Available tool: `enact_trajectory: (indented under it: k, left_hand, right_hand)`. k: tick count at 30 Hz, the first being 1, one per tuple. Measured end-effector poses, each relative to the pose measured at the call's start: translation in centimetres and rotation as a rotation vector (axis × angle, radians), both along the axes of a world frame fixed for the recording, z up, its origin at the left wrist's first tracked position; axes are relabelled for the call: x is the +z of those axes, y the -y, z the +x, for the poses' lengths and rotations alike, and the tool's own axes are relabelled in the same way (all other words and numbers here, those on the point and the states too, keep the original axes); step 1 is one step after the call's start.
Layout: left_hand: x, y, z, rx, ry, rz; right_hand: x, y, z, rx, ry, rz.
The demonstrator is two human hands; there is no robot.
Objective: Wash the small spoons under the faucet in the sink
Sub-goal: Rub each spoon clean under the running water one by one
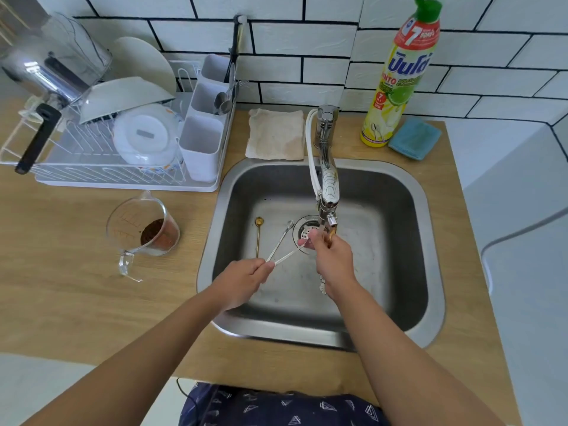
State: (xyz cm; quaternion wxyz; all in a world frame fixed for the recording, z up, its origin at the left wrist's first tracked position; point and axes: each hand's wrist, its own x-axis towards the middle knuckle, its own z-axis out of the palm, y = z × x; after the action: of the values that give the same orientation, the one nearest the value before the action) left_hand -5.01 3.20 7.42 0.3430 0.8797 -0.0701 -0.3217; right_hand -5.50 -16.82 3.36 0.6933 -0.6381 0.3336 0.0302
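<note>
Silver spoons pinched by both hands' fingers, mid-sink, walls well apart.

Bowl of the silver spoon hidden behind right hand fingertips; gold item in that hand mostly covered, unidentifiable. Handle ends buried in left hand. Water stream under faucet too faint to confirm

The faucet hangs over the sink middle; a gold spoon lies lower left; the basin's right side is bare.
</note>
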Motion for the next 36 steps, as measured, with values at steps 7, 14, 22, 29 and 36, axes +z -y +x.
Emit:
enact_trajectory:
  k: [7, 14, 22, 29, 36]
  left_hand:
    - [-0.3, 0.8, 0.1, -0.067, 0.062, 0.045]
    - [-0.4, 1.8, 0.2, 0.008, -0.007, -0.034]
    - [0.4, 2.8, 0.2, -0.004, -0.066, 0.007]
    - [1.7, 2.1, 1.4, 0.189, -0.59, -0.284]
    - [0.6, 2.5, 0.2, 0.042, -0.185, -0.099]
  right_hand:
    - [-0.1, 0.5, -1.0, -0.012, 0.005, -0.036]
    - [0.0, 1.5, -0.7, -0.013, 0.005, -0.002]
    - [0.3, 2.1, 0.1, -0.067, -0.048, -0.049]
    - [0.6, 3.0, -0.5, 0.027, 0.096, 0.42]
    - [1.0, 2.1, -0.1, -0.021, 0.011, 0.303]
